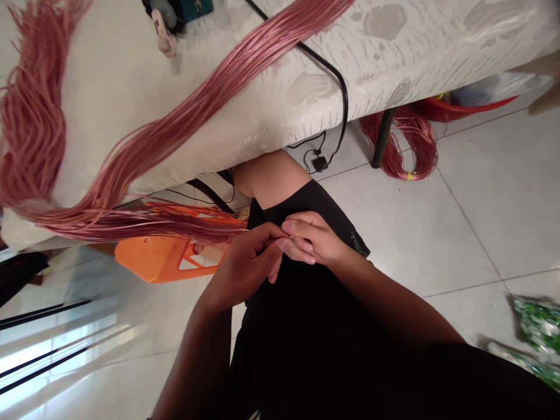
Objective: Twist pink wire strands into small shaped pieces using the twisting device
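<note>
Over my lap, my left hand (251, 259) and my right hand (315, 238) meet at the fingertips, both closed in a pinch. Between them shows a short bit of thin pinkish wire end (290, 237). A long bundle of reddish-pink wires (210, 102) runs across the table, bends at its left edge and comes back to my left hand, where the strands pass behind or into the palm. How many strands each hand grips is hidden.
A white patterned table (315, 99) spans the top, crossed by a black cable (336, 73). An orange plastic stool (153, 259) is below left. A wire coil (415, 151) and a red basin (476, 108) lie beyond the table leg; green-white bags (540, 326) sit at lower right.
</note>
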Demonstrator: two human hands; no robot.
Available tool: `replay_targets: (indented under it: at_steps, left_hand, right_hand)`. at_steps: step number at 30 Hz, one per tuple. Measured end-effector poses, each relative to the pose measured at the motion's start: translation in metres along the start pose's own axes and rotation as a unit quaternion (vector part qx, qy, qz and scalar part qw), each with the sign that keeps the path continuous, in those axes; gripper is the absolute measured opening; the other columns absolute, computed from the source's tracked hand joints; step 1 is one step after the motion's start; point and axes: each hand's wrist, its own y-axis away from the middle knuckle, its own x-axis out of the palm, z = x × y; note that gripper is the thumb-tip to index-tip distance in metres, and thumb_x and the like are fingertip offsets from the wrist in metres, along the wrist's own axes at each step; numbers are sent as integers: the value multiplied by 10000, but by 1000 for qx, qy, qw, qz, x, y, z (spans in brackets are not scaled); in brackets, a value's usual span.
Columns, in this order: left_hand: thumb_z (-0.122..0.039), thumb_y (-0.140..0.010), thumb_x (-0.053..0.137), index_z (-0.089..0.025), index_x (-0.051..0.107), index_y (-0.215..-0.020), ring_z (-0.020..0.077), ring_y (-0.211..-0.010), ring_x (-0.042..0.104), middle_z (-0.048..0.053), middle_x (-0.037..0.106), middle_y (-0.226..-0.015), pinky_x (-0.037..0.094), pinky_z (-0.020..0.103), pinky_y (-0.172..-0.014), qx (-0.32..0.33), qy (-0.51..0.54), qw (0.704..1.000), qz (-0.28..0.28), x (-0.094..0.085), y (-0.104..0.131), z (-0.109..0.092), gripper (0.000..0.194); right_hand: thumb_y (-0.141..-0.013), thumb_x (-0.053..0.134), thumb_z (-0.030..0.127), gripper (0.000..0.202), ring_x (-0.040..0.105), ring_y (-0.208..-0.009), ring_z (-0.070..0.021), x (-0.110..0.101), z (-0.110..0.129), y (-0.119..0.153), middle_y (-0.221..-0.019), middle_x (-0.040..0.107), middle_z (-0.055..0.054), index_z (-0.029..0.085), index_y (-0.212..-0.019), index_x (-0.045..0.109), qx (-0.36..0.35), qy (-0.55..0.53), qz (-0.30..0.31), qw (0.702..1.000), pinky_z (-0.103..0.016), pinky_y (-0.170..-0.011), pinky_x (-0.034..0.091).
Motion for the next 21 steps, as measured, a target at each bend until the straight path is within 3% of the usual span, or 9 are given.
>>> replay_targets:
  at_steps: [9, 15, 21]
  left_hand:
    - [-307, -980, 524, -198, 604, -861, 70, -504, 363, -71, 426, -570, 317, 209, -489, -25, -69, 997, 5, -6, 3, -1, 180]
    - [-296, -1004, 485, -185, 532, -757, 80, -606, 450, -52, 502, -639, 362, 229, -588, -9, -85, 996, 3, -4, 2, 0, 275]
    - [-249, -997, 492, -190, 567, -807, 79, -614, 465, -56, 525, -658, 365, 228, -593, 7, -102, 994, -34, -2, 4, 0, 212]
  right_hand:
    - [-940, 633, 298, 457, 283, -335, -23, 0, -1, 1, -425, 352, 106, 177, -553, 423, 12, -10, 1, 1000, -199, -363, 160]
    - [-941, 634, 342, 440, 266, -321, -24, 1, -2, -1, -418, 337, 115, 178, -575, 453, 3, -1, -8, 1000, -195, -344, 162]
    - [-941, 637, 357, 431, 290, -354, -26, 3, -5, -3, -453, 335, 113, 175, -593, 458, -20, 3, -16, 1000, -188, -364, 211]
